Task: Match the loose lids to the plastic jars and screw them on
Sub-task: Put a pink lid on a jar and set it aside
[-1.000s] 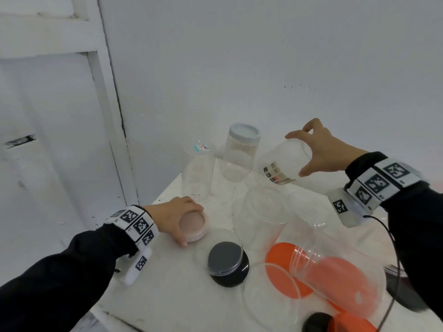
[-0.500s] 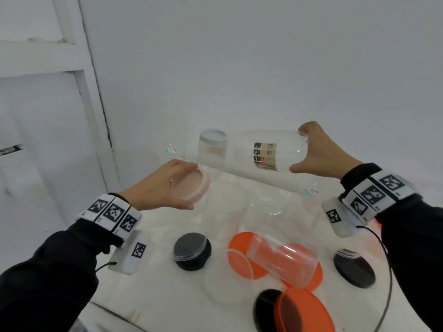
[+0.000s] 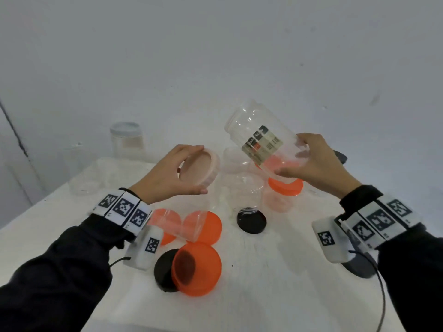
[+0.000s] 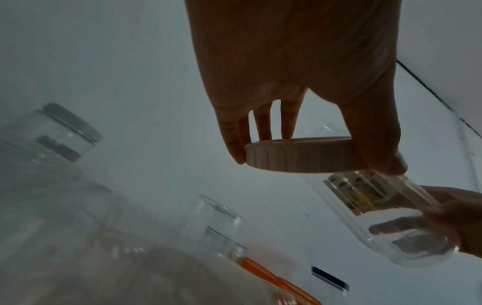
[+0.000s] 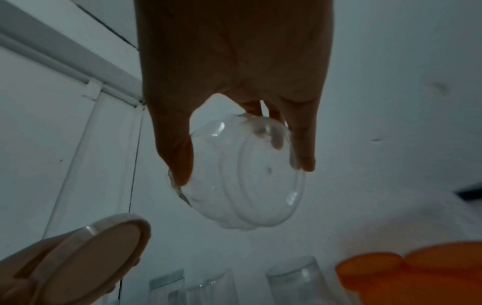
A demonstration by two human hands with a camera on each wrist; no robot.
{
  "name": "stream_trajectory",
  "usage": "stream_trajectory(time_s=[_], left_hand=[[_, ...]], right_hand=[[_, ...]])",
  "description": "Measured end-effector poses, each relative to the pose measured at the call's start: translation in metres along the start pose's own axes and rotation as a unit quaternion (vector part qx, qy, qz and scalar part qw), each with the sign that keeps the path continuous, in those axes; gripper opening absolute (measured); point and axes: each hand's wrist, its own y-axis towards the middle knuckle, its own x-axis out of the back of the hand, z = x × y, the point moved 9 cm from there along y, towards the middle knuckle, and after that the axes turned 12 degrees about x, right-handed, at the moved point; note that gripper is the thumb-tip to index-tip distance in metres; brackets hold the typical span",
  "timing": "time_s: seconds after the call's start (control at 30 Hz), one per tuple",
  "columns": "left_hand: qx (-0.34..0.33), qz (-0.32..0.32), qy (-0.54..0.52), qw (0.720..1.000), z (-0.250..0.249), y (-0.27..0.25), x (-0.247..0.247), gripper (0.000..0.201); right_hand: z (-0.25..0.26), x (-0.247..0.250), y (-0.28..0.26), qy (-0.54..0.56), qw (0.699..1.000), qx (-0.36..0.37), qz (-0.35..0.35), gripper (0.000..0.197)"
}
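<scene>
Your left hand (image 3: 167, 174) pinches the ribbed pink lid (image 3: 200, 167) by its rim, your right hand (image 3: 316, 164) grasps the light, slippery, easily dented clear jar (image 3: 259, 137) near its base.

White table (image 3: 275, 271) — orange lids (image 3: 203, 226), black lids (image 3: 251, 220), clear jars (image 3: 244, 190), one capped jar (image 3: 126, 140).
</scene>
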Motion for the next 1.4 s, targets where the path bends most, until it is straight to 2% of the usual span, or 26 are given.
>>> stream_trajectory(time_s=[0.17,0.3,0.4,0.57,0.7,0.83,1.03,1.2,1.4], left_hand=[[-0.014,0.020,-0.011,1.000,-0.035,0.004,-0.059,0.098],[-0.015,0.031,-0.015,0.999,-0.053,0.005,-0.096,0.099],[-0.008,0.034,-0.029,0.999,-0.060,0.005,-0.115,0.099],[0.006,0.037,-0.035,0.999,-0.061,0.003,-0.131,0.101],[0.007,0.038,-0.035,0.999,-0.061,0.001,-0.138,0.097],[0.012,0.035,-0.037,0.999,-0.062,-0.001,-0.143,0.093],[0.023,0.030,-0.044,0.998,-0.066,0.000,-0.154,0.104],[0.007,0.040,-0.032,0.999,-0.081,0.005,-0.166,0.104],[-0.031,0.083,0.014,0.996,-0.108,0.012,-0.186,0.099]], right_hand=[[-0.051,0.016,-0.061,0.077,0.994,-0.076,0.002,0.071],[-0.087,0.011,-0.099,0.135,0.983,-0.121,0.013,0.081],[-0.107,0.001,-0.121,0.156,0.976,-0.147,0.026,0.079],[-0.134,-0.018,-0.147,0.172,0.969,-0.178,0.028,0.085],[-0.149,-0.039,-0.158,0.168,0.963,-0.203,0.057,0.090],[-0.156,-0.060,-0.166,0.170,0.958,-0.212,0.092,0.088],[-0.155,-0.073,-0.170,0.181,0.959,-0.192,0.106,0.083],[-0.146,-0.076,-0.171,0.236,0.949,-0.185,0.094,0.097],[-0.135,-0.073,-0.166,0.222,0.959,-0.152,0.088,0.066]])
